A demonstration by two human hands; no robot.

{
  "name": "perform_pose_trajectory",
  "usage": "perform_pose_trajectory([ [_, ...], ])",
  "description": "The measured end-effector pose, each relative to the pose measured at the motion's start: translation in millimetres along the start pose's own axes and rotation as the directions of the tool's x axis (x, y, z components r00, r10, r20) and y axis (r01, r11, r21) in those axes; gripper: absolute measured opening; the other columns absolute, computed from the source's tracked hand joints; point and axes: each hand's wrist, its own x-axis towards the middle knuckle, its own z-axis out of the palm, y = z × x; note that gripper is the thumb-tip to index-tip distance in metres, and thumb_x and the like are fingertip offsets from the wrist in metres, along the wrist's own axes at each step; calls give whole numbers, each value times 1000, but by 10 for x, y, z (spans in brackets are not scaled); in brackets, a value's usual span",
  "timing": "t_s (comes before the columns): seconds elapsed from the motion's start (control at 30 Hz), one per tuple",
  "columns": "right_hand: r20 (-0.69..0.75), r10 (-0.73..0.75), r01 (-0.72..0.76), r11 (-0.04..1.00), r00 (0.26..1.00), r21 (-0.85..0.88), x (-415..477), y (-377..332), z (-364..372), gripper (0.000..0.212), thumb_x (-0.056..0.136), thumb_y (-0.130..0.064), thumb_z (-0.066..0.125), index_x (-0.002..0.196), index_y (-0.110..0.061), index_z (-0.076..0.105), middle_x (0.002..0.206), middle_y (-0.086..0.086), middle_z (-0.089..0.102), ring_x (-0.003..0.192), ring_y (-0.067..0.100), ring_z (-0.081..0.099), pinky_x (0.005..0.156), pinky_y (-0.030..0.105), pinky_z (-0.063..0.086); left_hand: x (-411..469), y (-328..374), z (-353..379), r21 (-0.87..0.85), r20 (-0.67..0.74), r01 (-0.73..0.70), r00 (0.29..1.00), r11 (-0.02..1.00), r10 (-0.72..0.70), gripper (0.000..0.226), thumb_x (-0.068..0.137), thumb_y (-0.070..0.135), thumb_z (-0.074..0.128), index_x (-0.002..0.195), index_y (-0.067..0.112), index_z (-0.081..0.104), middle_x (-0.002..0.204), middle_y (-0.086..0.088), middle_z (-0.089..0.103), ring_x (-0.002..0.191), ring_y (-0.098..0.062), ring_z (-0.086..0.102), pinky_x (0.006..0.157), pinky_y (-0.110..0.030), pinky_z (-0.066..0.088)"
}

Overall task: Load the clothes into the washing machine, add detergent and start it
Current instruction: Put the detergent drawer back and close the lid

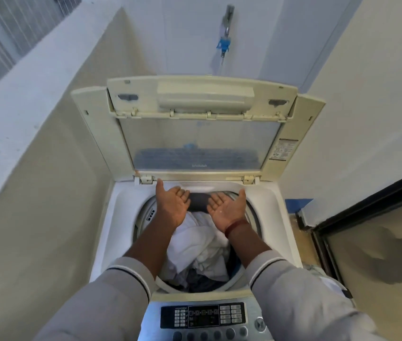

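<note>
A top-loading washing machine stands below me with its folding lid raised against the back wall. Inside the drum lie white clothes with darker pieces at the back and front. My left hand and my right hand hover palm-up over the far side of the drum, fingers spread, holding nothing. A red band circles my right wrist. The control panel with its buttons sits at the near edge, between my sleeves. No detergent is in view.
A low cream wall runs close along the left of the machine. A tap with a blue fitting hangs on the back wall. A dark-framed glass door stands at the right, with a narrow floor gap beside the machine.
</note>
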Motion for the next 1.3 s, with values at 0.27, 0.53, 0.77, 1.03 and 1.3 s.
perform_pose_trajectory([
  [0.27,57,-135,143,971,989,-190,-467,-25,80,87,92,-70,21,152,-6,22,157,13,28,146,25,24,119,40,12,-471,-20,-32,295,31,-71,997,953,65,84,92,66,20,149,5,18,156,-15,22,142,-26,27,117,-40,14],
  [0.53,263,-360,443,650,895,-618,-865,-159,103,60,100,-48,35,148,-12,35,154,4,36,142,17,32,108,25,23,-921,-134,149,631,124,-283,956,723,267,64,99,50,29,147,9,30,153,-9,32,139,-24,33,113,-36,24],
  [0.77,604,-487,655,-81,631,-751,-1143,-502,352,72,92,-63,37,151,-23,29,158,-5,28,144,12,26,118,29,19,-1249,101,543,804,502,-594,701,24,507,63,96,51,36,149,17,28,154,0,30,142,-15,29,116,-31,22],
  [1.03,870,-431,565,-667,238,-486,-1258,-1056,970,64,98,-47,45,151,-14,29,158,4,30,147,18,23,120,31,14,-1355,659,1130,619,774,-557,310,-554,553,47,97,39,46,140,21,42,143,-2,49,131,-19,45,109,-38,36],
  [1.3,850,-263,310,-848,457,-429,-1208,-1500,1505,64,100,-43,37,152,-9,20,160,10,22,148,27,17,120,44,12,-1180,1293,1521,590,777,-253,438,-767,453,60,98,43,39,148,14,24,159,-10,16,145,-28,17,115,-46,21],
])
